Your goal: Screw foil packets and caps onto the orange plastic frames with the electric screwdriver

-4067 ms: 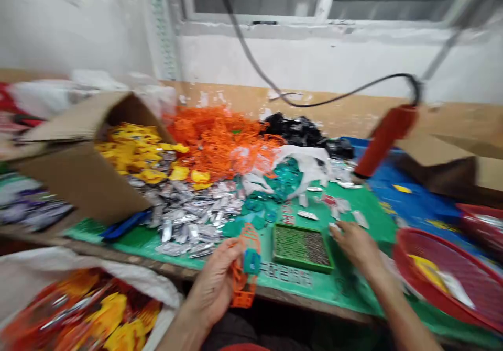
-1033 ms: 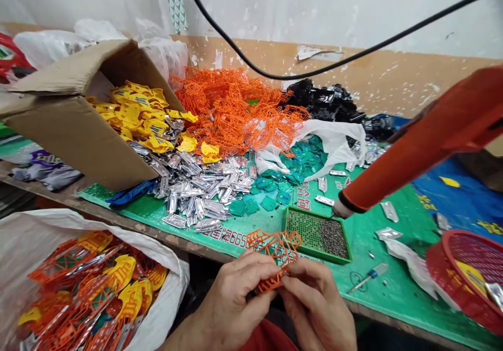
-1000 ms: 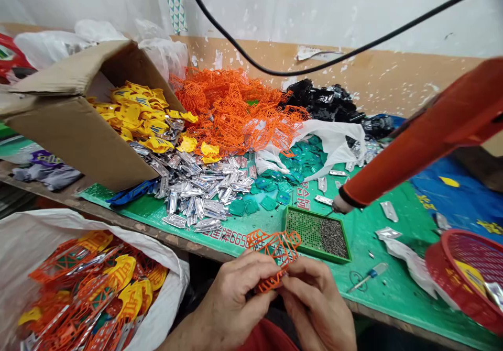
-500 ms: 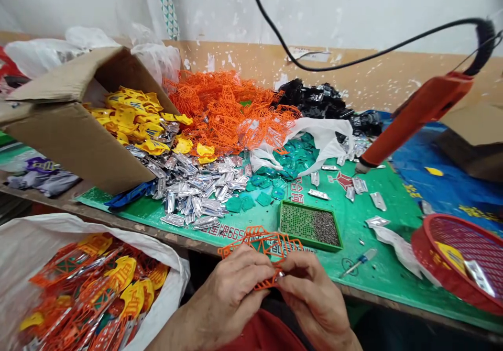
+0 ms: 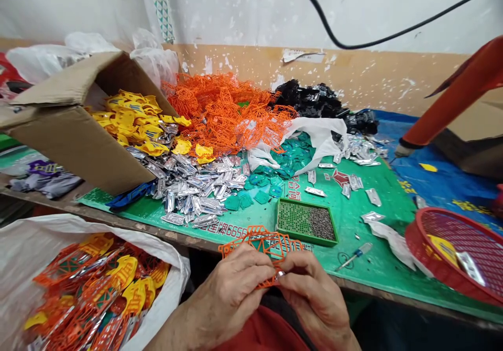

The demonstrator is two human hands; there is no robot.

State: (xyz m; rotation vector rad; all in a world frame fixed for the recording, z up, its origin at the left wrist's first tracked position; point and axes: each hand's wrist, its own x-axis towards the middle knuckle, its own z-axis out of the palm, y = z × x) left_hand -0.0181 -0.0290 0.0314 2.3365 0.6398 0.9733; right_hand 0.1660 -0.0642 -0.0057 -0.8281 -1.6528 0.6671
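Note:
Close to my body, my left hand (image 5: 238, 283) is closed round an openwork orange plastic frame (image 5: 257, 233), its fingers covering much of the near part. My right hand (image 5: 314, 293) is closed at the frame's right side, thumb and fingers pinching a small shiny silver piece (image 5: 280, 274) against it. Most of that piece is hidden by the fingertips. Just beyond the hands, a green tray (image 5: 286, 221) holds small dark screws.
Loose silver parts (image 5: 196, 194), teal pieces (image 5: 261, 196) and orange frames (image 5: 223, 110) cover the table's back. A cardboard box (image 5: 78, 146) of yellow parts stands left, above a white sack (image 5: 178, 259). Rightward are a screwdriver (image 5: 356, 255), a red basket (image 5: 416, 230) and a hanging orange power screwdriver (image 5: 451, 99).
The hanging orange power screwdriver has swung to the right, its cable with it. Both hands keep nearly the same hold on the orange frame. The view has shifted slightly.

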